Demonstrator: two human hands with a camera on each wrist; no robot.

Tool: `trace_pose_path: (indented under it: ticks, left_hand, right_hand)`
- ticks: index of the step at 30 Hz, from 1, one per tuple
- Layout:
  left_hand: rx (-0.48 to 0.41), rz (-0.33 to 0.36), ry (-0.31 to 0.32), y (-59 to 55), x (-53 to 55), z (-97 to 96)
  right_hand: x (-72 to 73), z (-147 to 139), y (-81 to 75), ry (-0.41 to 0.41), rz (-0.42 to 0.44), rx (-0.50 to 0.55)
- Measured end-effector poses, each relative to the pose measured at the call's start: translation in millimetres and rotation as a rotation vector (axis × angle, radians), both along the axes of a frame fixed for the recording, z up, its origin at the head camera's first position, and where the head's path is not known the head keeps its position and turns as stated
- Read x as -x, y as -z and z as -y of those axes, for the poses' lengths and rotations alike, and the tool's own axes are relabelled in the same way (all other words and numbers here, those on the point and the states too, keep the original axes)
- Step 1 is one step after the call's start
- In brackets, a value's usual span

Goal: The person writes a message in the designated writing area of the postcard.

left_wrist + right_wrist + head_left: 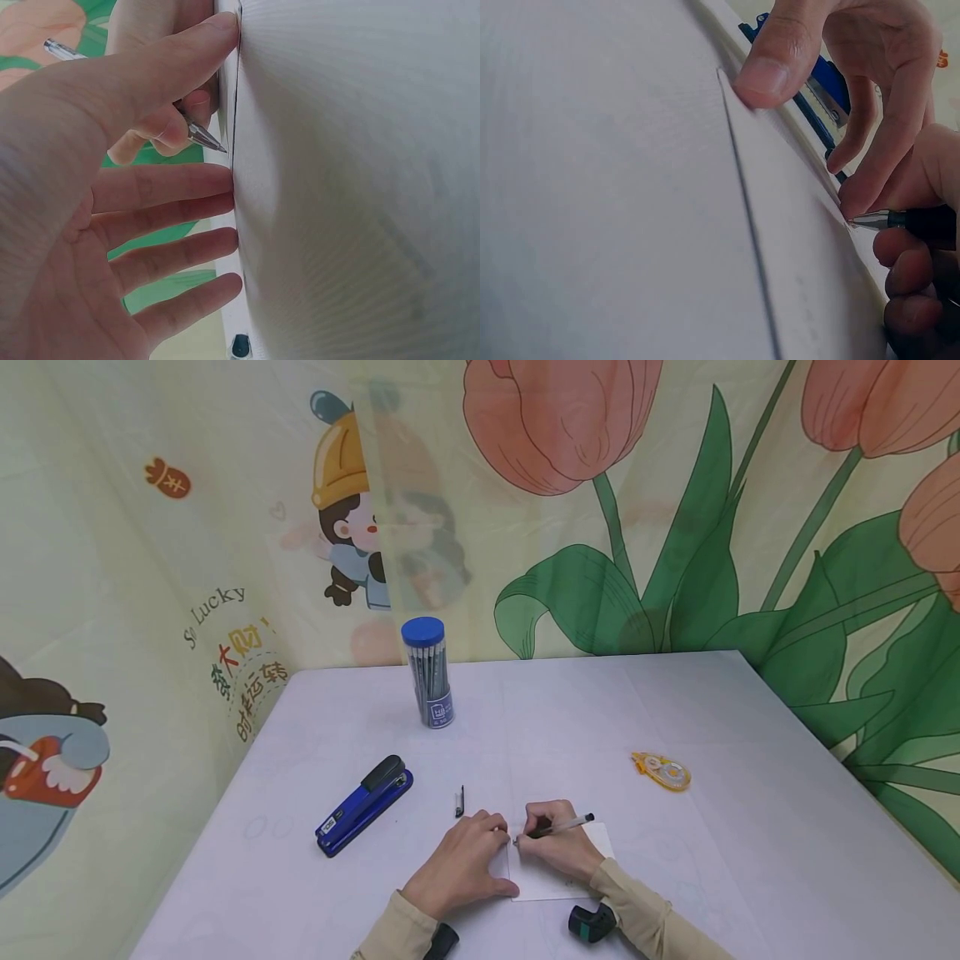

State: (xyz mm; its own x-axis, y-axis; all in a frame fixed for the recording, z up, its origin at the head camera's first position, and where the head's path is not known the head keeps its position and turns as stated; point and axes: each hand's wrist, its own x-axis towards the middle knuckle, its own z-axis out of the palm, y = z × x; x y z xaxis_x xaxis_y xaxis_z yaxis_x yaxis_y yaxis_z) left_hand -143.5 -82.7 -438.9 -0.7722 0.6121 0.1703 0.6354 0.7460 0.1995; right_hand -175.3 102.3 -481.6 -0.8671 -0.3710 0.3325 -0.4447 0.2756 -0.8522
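Note:
My right hand (564, 845) pinches a pen (573, 824) with a clear barrel and dark grip. Its metal tip (870, 220) meets the left part of a white sheet of paper (536, 883) lying on the table. My left hand (467, 867) rests along the sheet's left edge, fingers fairly straight and spread. In the left wrist view the fingertips (229, 240) press down beside the pen tip. The left thumb (769, 79) lies on a corner of the paper in the right wrist view. A pen cap (460, 802) lies just beyond the left hand.
A blue stapler (365, 806) lies to the left on the white table (300, 735). Behind it stands a clear tub of pencils (429, 672) with a blue lid. A yellow correction tape (662, 771) lies at the right. A printed curtain hangs behind the table.

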Motion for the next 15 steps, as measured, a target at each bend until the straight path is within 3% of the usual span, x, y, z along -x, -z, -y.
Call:
trace_pose_path:
  ticks: [9,15]
  left_hand:
    - [-0.004,-0.004,0.004,0.9,0.0,0.2]
    - [0.003,-0.007,0.000,0.5,-0.2,0.0]
  right_hand:
    - [-0.9,0,-0.4,0.006,0.010,-0.018]
    - [-8.8,3,-15.7,0.013,0.006,-0.025]
